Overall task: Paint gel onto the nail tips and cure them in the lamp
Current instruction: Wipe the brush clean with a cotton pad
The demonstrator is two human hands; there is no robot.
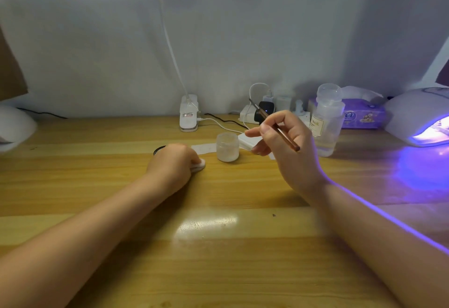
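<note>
Glossy wooden table (218, 259), frosted plastic jar (227, 147)

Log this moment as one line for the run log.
right hand: holds thin brown brush | left hand: grips small white pad | white curing lamp: lit

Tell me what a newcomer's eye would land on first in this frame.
Probably the curing lamp at the far right, spilling violet light over the wooden table. Next, the right hand at centre, holding a thin brush above a small frosted jar, and the left hand gripping something white beside it.
</note>
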